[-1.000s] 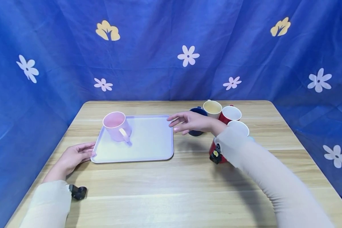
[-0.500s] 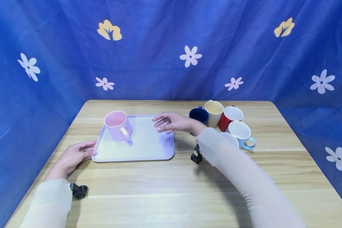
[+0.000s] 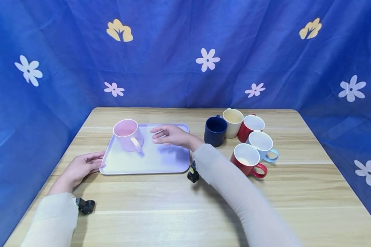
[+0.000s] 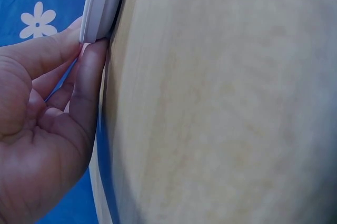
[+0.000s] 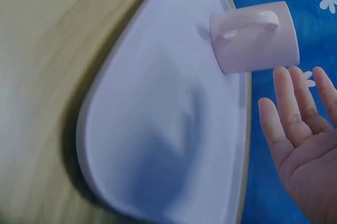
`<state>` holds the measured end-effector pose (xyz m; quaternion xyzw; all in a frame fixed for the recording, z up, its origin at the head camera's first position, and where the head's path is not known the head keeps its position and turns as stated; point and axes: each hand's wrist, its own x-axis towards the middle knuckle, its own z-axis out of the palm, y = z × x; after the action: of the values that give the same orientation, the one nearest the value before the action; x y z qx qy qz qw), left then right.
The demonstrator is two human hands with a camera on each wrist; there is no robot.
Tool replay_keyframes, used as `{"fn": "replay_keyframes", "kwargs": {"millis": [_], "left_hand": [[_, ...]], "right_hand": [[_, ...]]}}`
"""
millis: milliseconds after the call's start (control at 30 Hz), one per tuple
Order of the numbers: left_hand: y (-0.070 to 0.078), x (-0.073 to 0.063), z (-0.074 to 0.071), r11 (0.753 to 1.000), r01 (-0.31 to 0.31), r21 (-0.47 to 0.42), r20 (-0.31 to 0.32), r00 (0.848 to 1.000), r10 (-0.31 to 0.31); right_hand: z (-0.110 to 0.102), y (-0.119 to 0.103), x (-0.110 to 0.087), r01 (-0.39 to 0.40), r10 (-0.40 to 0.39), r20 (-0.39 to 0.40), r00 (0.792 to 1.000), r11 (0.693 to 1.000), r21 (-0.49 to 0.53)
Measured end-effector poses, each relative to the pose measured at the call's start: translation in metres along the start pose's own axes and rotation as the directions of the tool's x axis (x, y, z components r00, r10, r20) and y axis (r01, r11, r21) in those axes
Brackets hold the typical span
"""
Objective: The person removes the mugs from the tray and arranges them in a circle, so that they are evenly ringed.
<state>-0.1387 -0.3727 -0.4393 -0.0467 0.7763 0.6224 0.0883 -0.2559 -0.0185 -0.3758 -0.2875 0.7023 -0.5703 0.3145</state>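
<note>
On the table lies a pale lilac tray (image 3: pixel 154 161), with a pink mug (image 3: pixel 128 137) upright at its left end. My left hand (image 3: pixel 80 169) pinches the tray's near left corner, thumb at the rim and a finger against the underside in the left wrist view. Above the tray's right half hovers my right hand (image 3: pixel 173 135), fingers spread and holding nothing. Its fingertips point at the mug, whose handle (image 3: pixel 136 144) faces them. In the right wrist view the open palm (image 5: pixel 310 166) shows beside the mug, and the hand's shadow falls on the tray.
Right of the tray stand several mugs close together: a navy mug (image 3: pixel 215 132), a cream mug (image 3: pixel 233 123), a red mug (image 3: pixel 244 132) at the back, a light blue mug (image 3: pixel 262 145) and a nearer red mug (image 3: pixel 242 164). A blue flowered curtain (image 3: pixel 160 51) hangs behind the table.
My right hand has moved left from beside the navy mug to over the tray, nearing the pink mug. The mugs that its arm covered now show. My left hand stays at the tray corner.
</note>
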Motion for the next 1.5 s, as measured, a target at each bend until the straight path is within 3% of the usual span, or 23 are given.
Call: {"fn": "replay_keyframes", "kwargs": {"millis": [233, 567, 733, 867, 1133, 1367, 1500], "left_hand": [[0.0, 0.0, 0.001, 1.0, 0.01, 0.027, -0.01, 1.0, -0.009], [-0.002, 0.001, 0.0, 1.0, 0.006, 0.018, -0.012, 1.0, -0.005], [-0.002, 0.0, 0.0, 1.0, 0.006, 0.027, -0.015, 1.0, -0.006], [0.0, 0.0, 0.001, 0.999, 0.008, 0.033, -0.018, 1.0, -0.008], [0.001, -0.001, -0.001, 1.0, -0.013, -0.028, -0.002, 1.0, 0.013], [0.001, 0.0, 0.0, 1.0, -0.015, -0.027, -0.003, 1.0, 0.015], [0.0, 0.001, 0.0, 0.999, -0.015, -0.041, -0.002, 1.0, 0.015]], "right_hand": [[0.016, 0.006, 0.015, 0.044, -0.044, -0.037, 0.998, 0.999, 0.003], [0.031, 0.011, 0.034, 0.037, -0.04, -0.062, 0.997, 0.998, -0.049], [0.038, 0.01, 0.04, 0.003, -0.007, -0.064, 0.998, 0.998, -0.057], [0.042, 0.006, 0.045, -0.033, 0.024, -0.078, 0.997, 0.992, -0.123], [0.049, 0.0, 0.054, -0.071, 0.056, -0.093, 0.994, 0.983, -0.168], [0.054, 0.0, 0.059, -0.075, 0.043, -0.121, 0.992, 0.959, -0.272], [0.056, -0.002, 0.06, -0.075, 0.039, -0.13, 0.991, 0.957, -0.281]]}}
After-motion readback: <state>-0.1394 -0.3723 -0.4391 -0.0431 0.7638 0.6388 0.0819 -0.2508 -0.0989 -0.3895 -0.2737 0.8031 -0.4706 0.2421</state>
